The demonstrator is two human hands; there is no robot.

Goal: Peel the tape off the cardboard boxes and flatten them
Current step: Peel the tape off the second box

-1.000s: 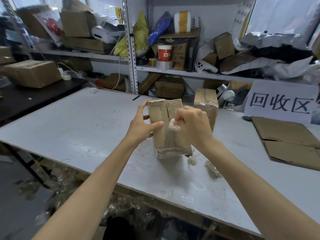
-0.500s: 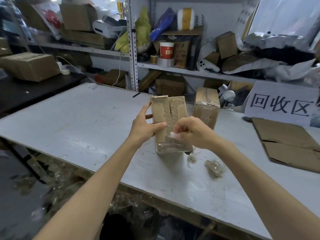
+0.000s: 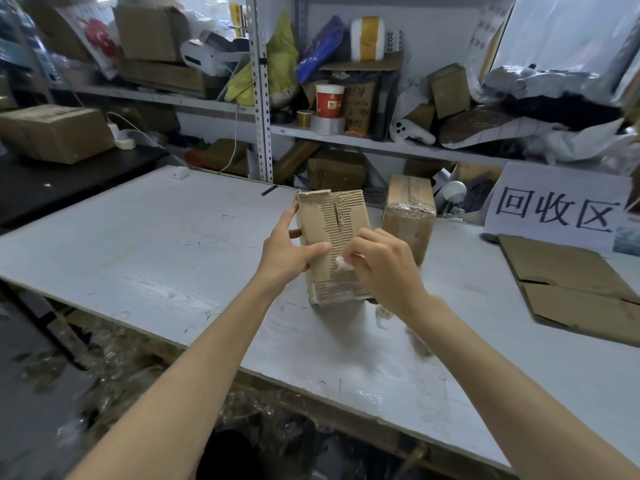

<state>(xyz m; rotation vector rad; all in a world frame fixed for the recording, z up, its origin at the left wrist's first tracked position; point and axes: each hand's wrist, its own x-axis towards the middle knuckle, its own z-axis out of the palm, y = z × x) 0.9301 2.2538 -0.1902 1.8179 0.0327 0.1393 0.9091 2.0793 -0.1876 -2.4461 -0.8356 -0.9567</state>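
Cardboard box (image 3: 332,244) stands upright on the white table (image 3: 166,237), its front showing bare corrugation. The left hand (image 3: 284,252) grips its left edge, thumb across the front and most fingers hidden behind. The right hand (image 3: 384,268) pinches a whitish wad of tape (image 3: 344,263) against the front, covering its own fingertips and the lower right corner. A second taped box (image 3: 408,216) stands just behind, partly blocked.

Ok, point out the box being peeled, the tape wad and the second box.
peeled box (image 3: 351,213): head view, stripped upper face.
tape wad (image 3: 343,263): head view, white middle.
second box (image 3: 408,216): head view, taped front.
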